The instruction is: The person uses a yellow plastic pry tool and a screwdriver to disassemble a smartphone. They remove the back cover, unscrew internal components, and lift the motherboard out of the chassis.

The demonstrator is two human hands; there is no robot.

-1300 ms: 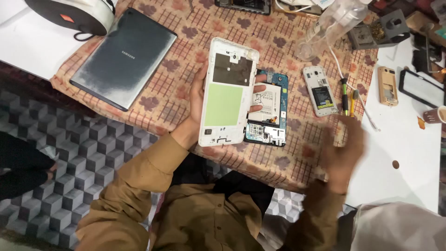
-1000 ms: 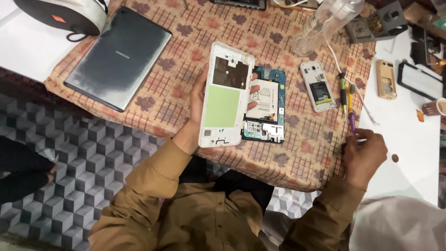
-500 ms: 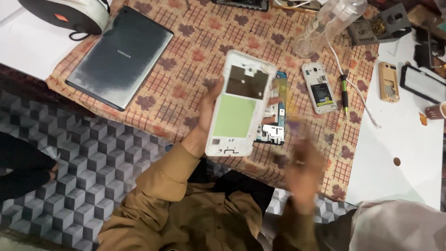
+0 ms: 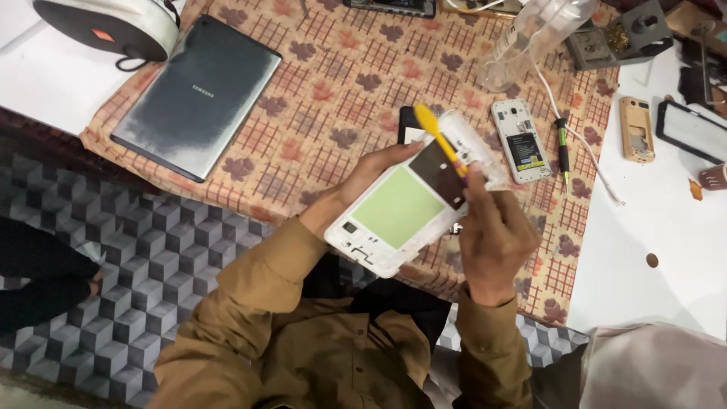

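White tablet frame (image 4: 401, 208) tilted above worktop (image 4: 303, 113), left hand (image 4: 371, 178) gripping its underside, long axis running diagonally; right hand (image 4: 492, 235) pinches yellow-tipped tool (image 4: 439, 144) w/ tip over frame's upper end

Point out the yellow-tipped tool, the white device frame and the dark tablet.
yellow-tipped tool (image 4: 429, 121), head view, on its yellow tip.
white device frame (image 4: 395, 208), head view, on the green panel at its middle.
dark tablet (image 4: 198, 97), head view, on the middle of its back.
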